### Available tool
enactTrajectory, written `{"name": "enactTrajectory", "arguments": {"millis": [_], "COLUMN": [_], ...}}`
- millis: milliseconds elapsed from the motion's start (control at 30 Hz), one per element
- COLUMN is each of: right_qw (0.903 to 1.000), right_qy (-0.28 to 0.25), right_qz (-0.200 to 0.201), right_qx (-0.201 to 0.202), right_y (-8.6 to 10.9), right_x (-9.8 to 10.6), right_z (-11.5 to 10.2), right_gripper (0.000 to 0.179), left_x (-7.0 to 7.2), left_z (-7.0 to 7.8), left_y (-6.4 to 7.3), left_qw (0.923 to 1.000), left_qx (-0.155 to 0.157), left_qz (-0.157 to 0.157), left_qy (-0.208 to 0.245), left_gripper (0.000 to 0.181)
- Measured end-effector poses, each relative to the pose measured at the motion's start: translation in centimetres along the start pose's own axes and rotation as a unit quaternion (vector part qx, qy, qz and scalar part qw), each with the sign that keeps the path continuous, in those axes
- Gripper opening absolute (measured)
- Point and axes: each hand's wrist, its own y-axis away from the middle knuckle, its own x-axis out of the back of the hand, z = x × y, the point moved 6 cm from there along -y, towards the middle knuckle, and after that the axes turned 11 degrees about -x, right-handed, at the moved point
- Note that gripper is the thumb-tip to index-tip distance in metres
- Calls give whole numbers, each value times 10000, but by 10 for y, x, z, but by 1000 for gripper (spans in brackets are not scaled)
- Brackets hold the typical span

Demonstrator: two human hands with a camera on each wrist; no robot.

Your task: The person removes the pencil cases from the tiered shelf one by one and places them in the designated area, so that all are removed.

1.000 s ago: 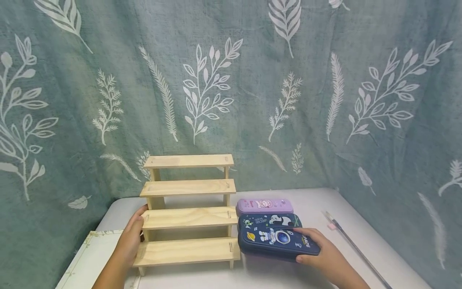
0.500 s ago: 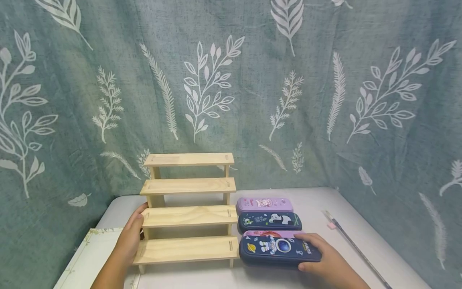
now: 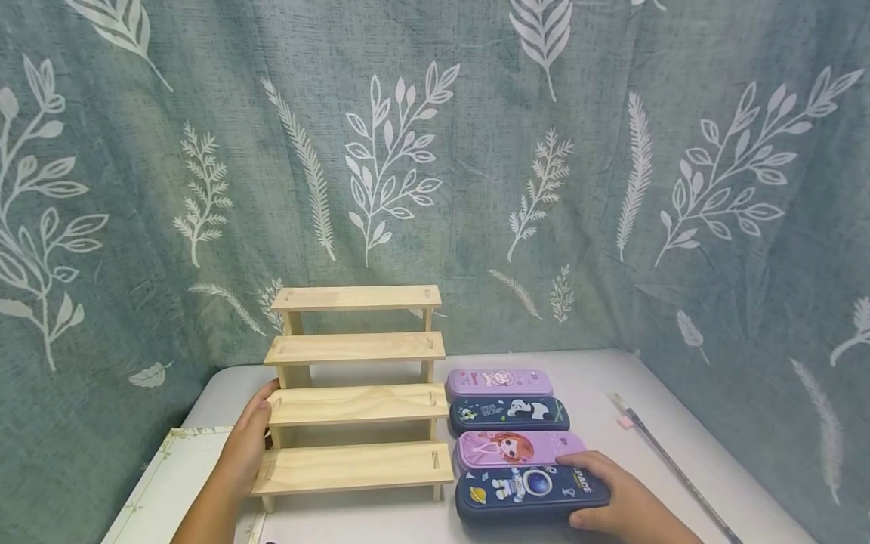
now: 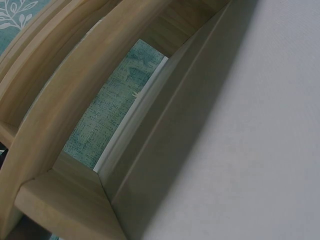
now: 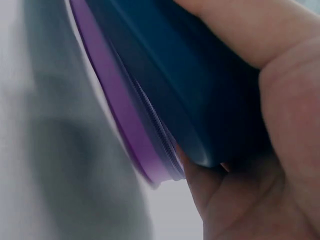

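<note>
On the right, my right hand (image 3: pixel 615 495) grips the right end of a navy pencil case (image 3: pixel 530 495) printed with an astronaut, thumb on the near side and fingers over the far edge. Directly behind it lies a pink pencil case (image 3: pixel 485 450) with a red-haired girl. The right wrist view has the navy case's dark side against the purple edge of the pink case (image 5: pixel 117 105). My left hand (image 3: pixel 246 446) holds the left side of a four-step wooden display stand (image 3: pixel 353 467), its fingertips partly hidden behind the wood. In the left wrist view the stand's planks (image 4: pixel 75 90) loom close.
Behind the pink case, a navy panda pencil case (image 3: pixel 506 413) and a lilac pencil case (image 3: pixel 499 382) lie in line along the stand's right side. A long thin brush (image 3: pixel 669 457) lies at right on the white table (image 3: pixel 591 370). A white board (image 3: pixel 163 483) lies at left.
My right hand has moved the astronaut pencil case toward me, uncovering the panda case and then the pink girl case. My left hand stays at the stand.
</note>
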Motion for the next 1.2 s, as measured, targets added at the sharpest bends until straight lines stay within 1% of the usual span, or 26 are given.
{"name": "enactTrajectory", "arguments": {"millis": [133, 267, 333, 367, 433, 533, 600, 700, 800, 1000, 1200], "right_qw": [9997, 9996, 9991, 9985, 9949, 9856, 9807, 9805, 9827, 9827, 9885], "right_qy": [-117, -61, 24, 35, 0, -50, -40, 59, 119, 66, 144], "right_qz": [-193, -201, -245, -287, -435, -613, -650, -640, -620, -639, -506], "right_qx": [-112, -180, -350, -456, -908, -1574, -1842, -1857, -1741, -1737, -1418], "right_y": [-1, -1, -1, -1, -2, -3, -3, -4, -3, 1, 3], "right_x": [0, 1, 1, 0, -2, -6, -8, -9, -8, -11, -12], "right_z": [3, 6, 8, 10, 16, 24, 28, 28, 25, 25, 22], "right_gripper": [70, 70, 72, 73, 77, 82, 85, 84, 83, 83, 85], "left_x": [0, 1, 1, 1, 0, 0, 0, 0, 0, 0, 0], "left_z": [0, 1, 1, 1, 2, 3, 4, 5, 5, 2, -1], "left_y": [-1, -2, -3, -3, -3, -3, -3, -4, -3, -1, 0], "left_qw": [10000, 10000, 9999, 9999, 10000, 10000, 9999, 9999, 9998, 10000, 10000], "left_qx": [-28, -70, -89, -95, -80, -76, -101, -157, -178, -81, -6], "left_qz": [10, 27, 29, 28, 19, 12, 1, 2, -5, -4, -51], "left_qy": [-4, -44, -46, -55, -51, -59, -59, -57, -48, -19, -15], "left_gripper": [57, 56, 56, 56, 56, 56, 56, 57, 57, 57, 57]}}
